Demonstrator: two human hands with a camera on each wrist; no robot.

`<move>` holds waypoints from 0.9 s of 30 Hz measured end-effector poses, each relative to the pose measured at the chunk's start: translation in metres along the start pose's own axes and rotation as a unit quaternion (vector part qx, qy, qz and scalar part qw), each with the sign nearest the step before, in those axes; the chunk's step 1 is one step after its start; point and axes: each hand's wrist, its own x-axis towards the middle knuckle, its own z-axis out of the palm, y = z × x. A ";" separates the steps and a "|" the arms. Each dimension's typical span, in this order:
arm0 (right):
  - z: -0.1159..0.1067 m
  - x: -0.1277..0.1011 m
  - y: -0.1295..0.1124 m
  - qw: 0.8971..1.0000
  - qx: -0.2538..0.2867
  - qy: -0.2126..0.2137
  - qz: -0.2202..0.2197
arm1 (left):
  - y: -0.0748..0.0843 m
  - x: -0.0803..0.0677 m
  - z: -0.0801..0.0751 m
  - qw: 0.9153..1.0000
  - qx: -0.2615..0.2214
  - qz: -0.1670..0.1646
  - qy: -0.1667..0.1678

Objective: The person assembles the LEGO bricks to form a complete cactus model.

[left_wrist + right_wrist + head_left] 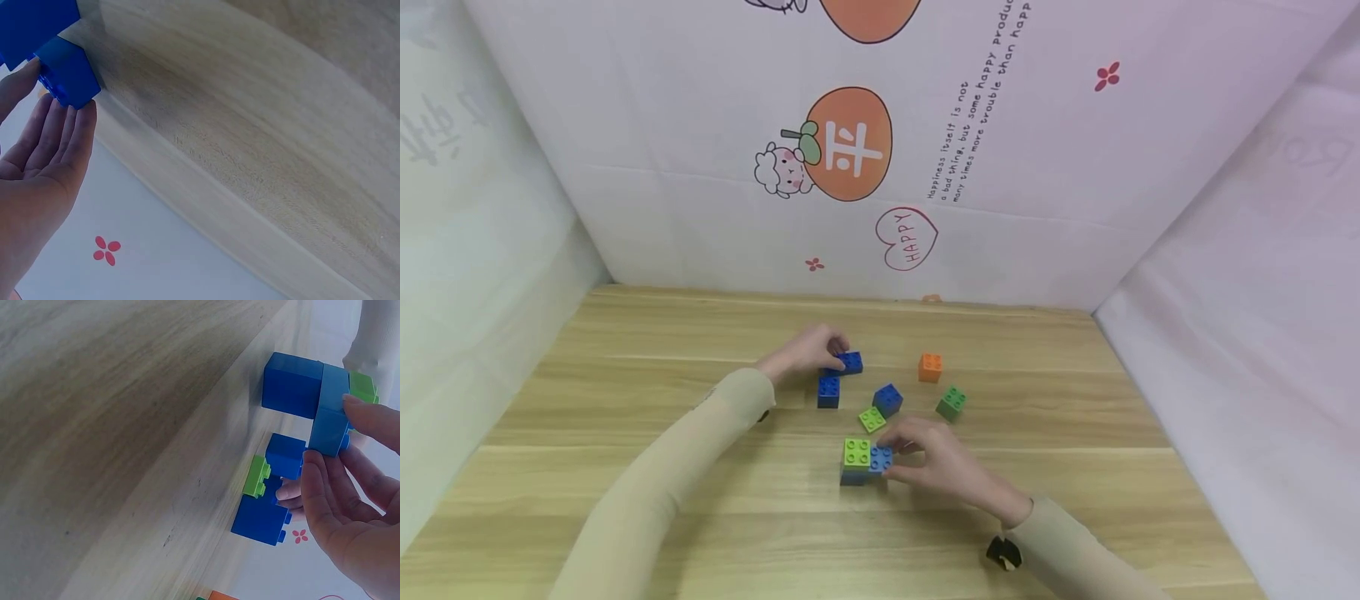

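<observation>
My left hand [829, 348] reaches to the back of the brick group and pinches a dark blue brick [851, 362] between thumb and fingers. In the left wrist view that blue brick [67, 74] sits at the fingertips [80, 115]. A second dark blue brick [828, 391] lies just in front of it. My right hand [889, 457] pinches a light blue brick [881, 459] that sits beside a lime green brick [857, 452] on a darker blue base [852, 477]. In the right wrist view the light blue brick [331, 419] is held between thumb and fingers against the blue base [290, 384].
Loose bricks lie between the hands: a blue one [887, 399], a small lime one [872, 419], a green one [951, 402] and an orange one [930, 367]. White printed sheets wall in the wooden table [625, 400] at the back and both sides.
</observation>
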 end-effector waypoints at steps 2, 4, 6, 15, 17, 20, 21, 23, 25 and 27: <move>0.000 0.000 0.000 1.000 0.001 -0.001 0.001 | 0.000 -0.001 -0.001 1.000 0.001 -0.001 -0.002; 0.001 0.000 -0.001 1.000 0.002 -0.001 0.001 | -0.001 -0.002 -0.002 1.000 0.002 -0.001 -0.002; 0.001 0.001 -0.001 1.000 0.001 0.000 0.001 | 0.000 -0.003 -0.004 1.000 0.001 -0.003 0.000; 0.002 0.001 0.001 1.000 0.005 -0.004 0.009 | 0.001 -0.011 -0.013 1.000 0.008 0.002 0.009; 0.002 0.001 0.001 1.000 0.006 -0.003 0.008 | 0.001 -0.015 -0.017 1.000 0.009 0.005 0.010; 0.002 0.001 0.001 1.000 0.007 0.000 0.007 | 0.002 -0.020 -0.022 1.000 0.006 0.004 0.016; 0.002 0.001 0.001 1.000 0.007 0.001 0.008 | 0.003 -0.022 -0.024 1.000 0.007 0.005 0.018; 0.002 0.001 0.001 1.000 0.006 0.002 0.008 | 0.003 -0.024 -0.026 1.000 0.012 0.006 0.023; 0.002 0.001 0.001 1.000 0.005 0.003 0.008 | 0.004 -0.027 -0.027 1.000 0.015 0.006 0.027; 0.002 0.001 0.001 1.000 0.004 0.002 0.009 | 0.005 -0.030 -0.028 0.999 0.016 0.007 0.028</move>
